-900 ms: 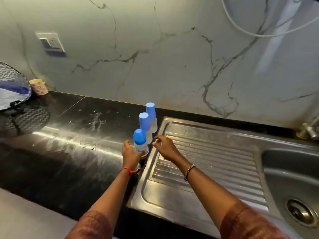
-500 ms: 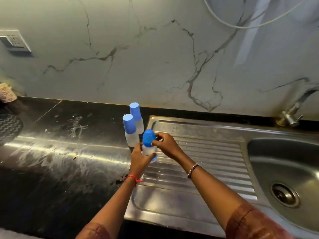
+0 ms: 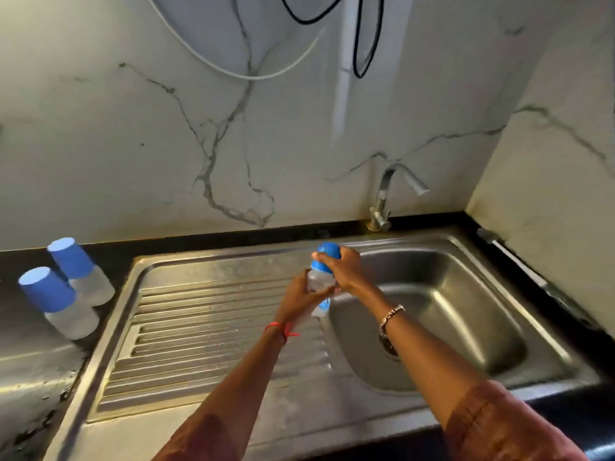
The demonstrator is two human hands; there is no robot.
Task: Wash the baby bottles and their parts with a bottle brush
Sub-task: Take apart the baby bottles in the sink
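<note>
Blue is the cap (image 3: 327, 256) of the baby bottle (image 3: 320, 283) that both hands hold in the air near the middle of the view. It is above the border between the ribbed draining board (image 3: 213, 331) and the basin (image 3: 442, 314) of the steel sink. The left hand (image 3: 299, 299) comes in from 7 o'clock, and its fingers are curled around the clear body of the bottle from below. The right hand (image 3: 347, 271) comes in from 5 o'clock, and its fingers are closed over the cap from the top. The bottle leans a little, with the cap toward 12 o'clock. Whether the cap sits tight or loose, I cannot tell.

At 9 o'clock from the sink, just beside its left rim, two more bottles stand on the black table (image 3: 33, 371), each with a blue cap on. The nearer bottle (image 3: 60, 302) and the farther bottle (image 3: 81, 272) are very close together; I cannot tell if they touch.

A steel tap (image 3: 386, 201) stands behind the basin at 1 o'clock. The left wrist has a red thread (image 3: 281, 329) and the right wrist a bracelet (image 3: 391, 316). White and black cables (image 3: 357, 44) hang on the marble wall (image 3: 133, 144) at 12 o'clock.
</note>
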